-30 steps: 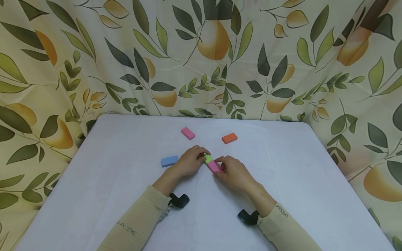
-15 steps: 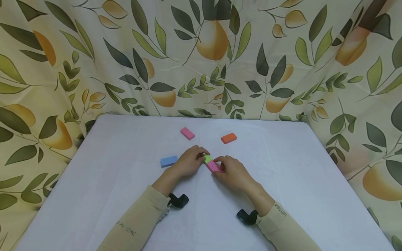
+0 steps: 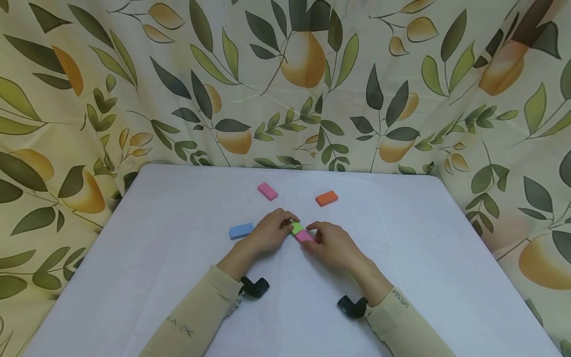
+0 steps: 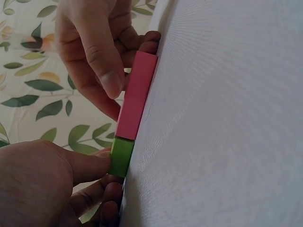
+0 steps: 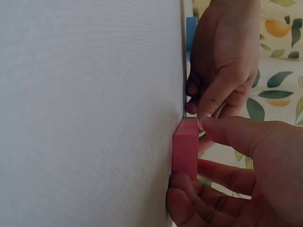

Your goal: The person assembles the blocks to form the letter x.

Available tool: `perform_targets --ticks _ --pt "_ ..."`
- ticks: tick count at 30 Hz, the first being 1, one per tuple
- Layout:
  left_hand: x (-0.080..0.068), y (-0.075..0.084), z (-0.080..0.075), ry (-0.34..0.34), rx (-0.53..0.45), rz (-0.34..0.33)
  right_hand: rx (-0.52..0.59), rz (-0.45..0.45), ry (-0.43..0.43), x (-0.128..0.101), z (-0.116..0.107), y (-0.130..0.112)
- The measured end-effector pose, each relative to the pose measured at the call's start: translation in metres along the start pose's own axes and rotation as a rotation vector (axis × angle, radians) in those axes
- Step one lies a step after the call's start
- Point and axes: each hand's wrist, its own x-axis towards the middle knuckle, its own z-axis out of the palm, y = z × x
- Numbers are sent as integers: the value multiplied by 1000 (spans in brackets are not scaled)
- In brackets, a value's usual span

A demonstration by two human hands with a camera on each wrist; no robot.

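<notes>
A green block [image 3: 296, 228] and a pink block [image 3: 304, 236] lie end to end on the white table [image 3: 401, 258], near its middle. My left hand [image 3: 271, 231] pinches the green block [image 4: 121, 157] with thumb and curled fingers. My right hand [image 3: 331, 245] pinches the pink block [image 4: 136, 96] between thumb and fingers. In the right wrist view the pink block [image 5: 185, 147] hides most of the green one.
A blue block [image 3: 241, 230] lies just left of my left hand. Farther back lie a second pink block [image 3: 267, 191] and an orange block [image 3: 326, 198]. A leaf-and-pear patterned curtain [image 3: 285, 84] hangs behind and around the table.
My right hand has slid a little along the pink block toward the green one, covering more of it. The blocks stay where they were.
</notes>
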Motion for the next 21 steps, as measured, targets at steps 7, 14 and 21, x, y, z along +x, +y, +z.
perform_targets --ticks 7,14,21 --pt "0 1 0 1 2 4 13 -21 -7 1 -1 0" --pt "0 1 0 3 2 0 2 -35 -6 1 0 -2" --pt "0 1 0 1 -3 3 11 -2 -23 0 -1 -2"
